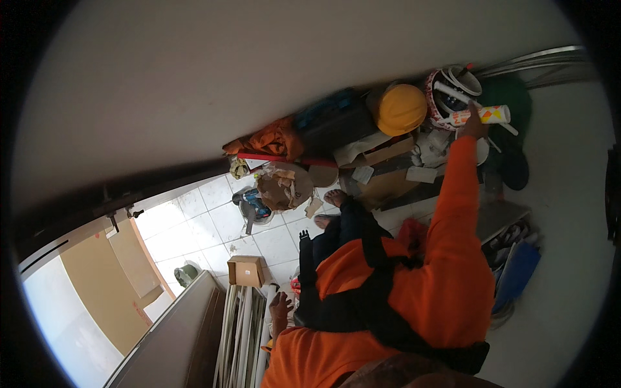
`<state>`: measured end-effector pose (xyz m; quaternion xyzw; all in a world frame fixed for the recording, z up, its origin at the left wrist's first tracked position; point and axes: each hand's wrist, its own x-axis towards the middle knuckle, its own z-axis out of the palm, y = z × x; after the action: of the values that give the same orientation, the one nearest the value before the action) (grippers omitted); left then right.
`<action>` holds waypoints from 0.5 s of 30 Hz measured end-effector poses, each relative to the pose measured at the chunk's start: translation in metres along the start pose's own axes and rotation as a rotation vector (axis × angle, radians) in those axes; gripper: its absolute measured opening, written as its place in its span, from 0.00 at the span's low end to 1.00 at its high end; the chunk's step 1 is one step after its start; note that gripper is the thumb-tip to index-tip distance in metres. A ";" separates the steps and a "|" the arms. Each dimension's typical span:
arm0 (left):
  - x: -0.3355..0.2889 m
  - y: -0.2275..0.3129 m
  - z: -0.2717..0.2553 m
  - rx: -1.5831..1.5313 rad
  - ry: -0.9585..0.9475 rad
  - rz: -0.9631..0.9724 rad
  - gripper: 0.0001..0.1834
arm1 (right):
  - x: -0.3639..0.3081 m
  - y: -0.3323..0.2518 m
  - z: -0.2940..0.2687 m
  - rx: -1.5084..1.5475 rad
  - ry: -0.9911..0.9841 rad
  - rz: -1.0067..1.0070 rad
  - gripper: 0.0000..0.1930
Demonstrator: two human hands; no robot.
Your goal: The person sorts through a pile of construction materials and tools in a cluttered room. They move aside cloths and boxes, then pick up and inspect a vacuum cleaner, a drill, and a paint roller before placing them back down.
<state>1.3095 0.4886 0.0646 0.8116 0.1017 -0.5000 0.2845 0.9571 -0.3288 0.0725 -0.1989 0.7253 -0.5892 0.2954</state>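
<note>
My right arm in an orange sleeve reaches out to the far right. My right hand [474, 124] is closed round a white sealant cartridge [497, 114] with yellow and orange markings. Directly beneath and beside it stands a patterned bucket [432, 97] with white tubes and other small items in it. Low at my left side hangs my left hand [280, 312], its fingers loosely apart with nothing visible in them. Closest to that hand are several long white strips [242, 323] standing on end.
A yellow hard hat [401, 110] sits left of the bucket, along the wall. A blue cordless drill [257, 204] and a round cardboard piece [284, 186] lie on the tiled floor [213, 226]. An open cardboard box [246, 270] tops the strips. Blue material [515, 275] lies at right.
</note>
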 end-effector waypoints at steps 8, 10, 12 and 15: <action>-0.010 0.059 -0.027 -0.105 0.066 -0.026 0.33 | 0.069 -0.043 0.005 -0.379 -0.023 -0.271 0.39; -0.025 0.079 -0.021 -0.015 0.090 0.012 0.34 | 0.084 -0.035 0.002 -0.431 0.068 -0.329 0.40; -0.030 0.078 -0.020 -0.037 0.099 0.036 0.34 | 0.088 -0.028 -0.007 -0.371 0.122 -0.293 0.37; -0.040 0.086 -0.009 0.070 0.143 -0.013 0.34 | 0.088 -0.010 -0.038 -0.399 0.045 -0.295 0.36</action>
<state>1.3358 0.4279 0.1335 0.8541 0.1095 -0.4457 0.2447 0.8660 -0.3592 0.0701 -0.3439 0.7969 -0.4751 0.1450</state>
